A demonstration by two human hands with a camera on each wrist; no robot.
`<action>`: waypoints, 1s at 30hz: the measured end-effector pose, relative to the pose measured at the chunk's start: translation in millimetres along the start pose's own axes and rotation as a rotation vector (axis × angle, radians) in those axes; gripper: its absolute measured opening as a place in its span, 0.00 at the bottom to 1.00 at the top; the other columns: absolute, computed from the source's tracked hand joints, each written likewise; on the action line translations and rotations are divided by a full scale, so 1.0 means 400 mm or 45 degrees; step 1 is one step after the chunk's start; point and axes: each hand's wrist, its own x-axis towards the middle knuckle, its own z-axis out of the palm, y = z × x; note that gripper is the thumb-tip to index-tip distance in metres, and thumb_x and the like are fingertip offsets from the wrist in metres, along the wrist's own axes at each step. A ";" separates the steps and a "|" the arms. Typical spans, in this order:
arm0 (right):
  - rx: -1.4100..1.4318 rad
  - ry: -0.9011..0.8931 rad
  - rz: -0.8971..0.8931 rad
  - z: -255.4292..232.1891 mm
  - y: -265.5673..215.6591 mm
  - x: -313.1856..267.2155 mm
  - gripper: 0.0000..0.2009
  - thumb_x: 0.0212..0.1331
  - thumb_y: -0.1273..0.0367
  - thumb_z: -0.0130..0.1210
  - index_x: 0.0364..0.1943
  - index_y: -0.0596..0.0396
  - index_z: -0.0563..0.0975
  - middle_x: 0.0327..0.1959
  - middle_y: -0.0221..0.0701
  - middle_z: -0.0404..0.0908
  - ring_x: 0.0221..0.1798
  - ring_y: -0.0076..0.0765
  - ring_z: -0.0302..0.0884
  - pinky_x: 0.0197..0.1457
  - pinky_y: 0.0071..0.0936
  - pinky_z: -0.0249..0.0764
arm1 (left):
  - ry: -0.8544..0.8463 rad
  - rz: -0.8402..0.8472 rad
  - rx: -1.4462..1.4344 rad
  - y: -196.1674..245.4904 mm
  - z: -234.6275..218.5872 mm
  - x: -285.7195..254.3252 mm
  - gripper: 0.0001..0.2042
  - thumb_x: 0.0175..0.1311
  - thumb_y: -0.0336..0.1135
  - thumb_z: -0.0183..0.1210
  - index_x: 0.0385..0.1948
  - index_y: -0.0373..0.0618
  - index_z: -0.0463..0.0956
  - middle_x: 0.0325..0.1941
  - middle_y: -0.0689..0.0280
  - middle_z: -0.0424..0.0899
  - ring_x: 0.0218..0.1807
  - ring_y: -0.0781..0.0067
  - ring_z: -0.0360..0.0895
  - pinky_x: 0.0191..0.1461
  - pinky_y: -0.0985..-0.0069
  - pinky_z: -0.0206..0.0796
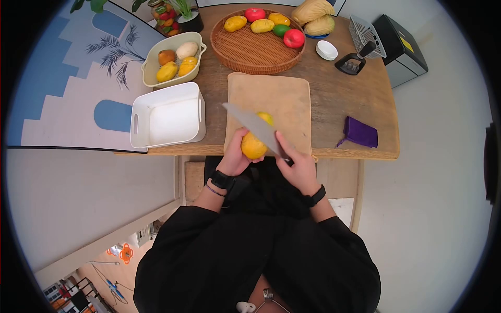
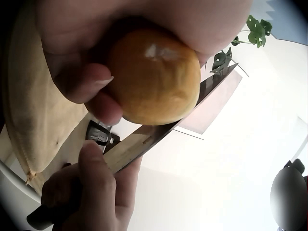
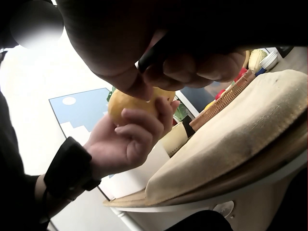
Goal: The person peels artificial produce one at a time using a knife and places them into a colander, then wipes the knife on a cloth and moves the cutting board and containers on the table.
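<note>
My left hand point(image 1: 236, 156) holds a yellow mango point(image 1: 254, 147) over the near edge of the wooden cutting board point(image 1: 269, 94). Fingers wrap the fruit in the left wrist view, where the mango point(image 2: 159, 82) shows a pale patch on its skin. My right hand point(image 1: 300, 168) grips a kitchen knife point(image 1: 254, 124) by its black handle, with the thumb near the base of the broad blade. The blade slants across the mango in the head view and runs right along its side in the left wrist view. In the right wrist view my right hand hides most of the knife.
Left of the board stands a white bin point(image 1: 167, 117), with a cream basket point(image 1: 148, 75) of fruit behind it. A round wicker tray point(image 1: 250, 49) of fruit lies at the back. To the right are white bowls point(image 1: 326, 50), a black-handled tool point(image 1: 352, 63) and a purple pouch point(image 1: 360, 132).
</note>
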 end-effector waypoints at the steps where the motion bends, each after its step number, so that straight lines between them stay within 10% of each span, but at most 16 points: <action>1: 0.000 0.000 0.000 -0.005 0.008 0.007 0.34 0.58 0.69 0.65 0.72 0.32 0.72 0.35 0.40 0.87 0.30 0.44 0.86 0.37 0.31 0.81 | 0.000 0.000 0.000 0.004 0.001 -0.004 0.24 0.77 0.58 0.44 0.53 0.46 0.76 0.42 0.63 0.84 0.36 0.67 0.82 0.31 0.73 0.67; 6: 0.080 0.107 0.220 -0.001 0.094 0.046 0.33 0.60 0.67 0.61 0.73 0.27 0.70 0.36 0.49 0.85 0.37 0.58 0.85 0.41 0.42 0.80 | -0.222 -0.005 0.105 0.008 -0.012 -0.017 0.27 0.76 0.58 0.42 0.57 0.43 0.74 0.44 0.58 0.85 0.36 0.60 0.84 0.30 0.71 0.69; 14: 0.402 0.072 0.299 0.016 0.045 0.003 0.32 0.65 0.67 0.61 0.75 0.37 0.68 0.58 0.44 0.84 0.57 0.43 0.86 0.57 0.30 0.78 | -0.004 0.022 -0.089 -0.003 -0.040 0.012 0.28 0.78 0.59 0.42 0.60 0.43 0.73 0.49 0.59 0.85 0.44 0.60 0.86 0.33 0.67 0.76; 21: 0.154 -0.059 0.010 0.038 -0.029 -0.025 0.36 0.63 0.52 0.67 0.76 0.30 0.66 0.29 0.39 0.86 0.28 0.48 0.85 0.35 0.35 0.81 | 0.234 0.069 -0.210 -0.019 -0.017 0.035 0.31 0.75 0.67 0.46 0.58 0.48 0.74 0.49 0.62 0.84 0.49 0.63 0.84 0.47 0.64 0.79; 30: -0.277 -0.021 -0.212 0.042 -0.041 -0.021 0.36 0.62 0.50 0.65 0.76 0.26 0.66 0.20 0.33 0.81 0.23 0.41 0.83 0.26 0.35 0.77 | 0.061 0.063 -0.257 -0.014 0.005 0.031 0.29 0.76 0.64 0.46 0.57 0.46 0.74 0.48 0.59 0.85 0.48 0.64 0.84 0.48 0.64 0.79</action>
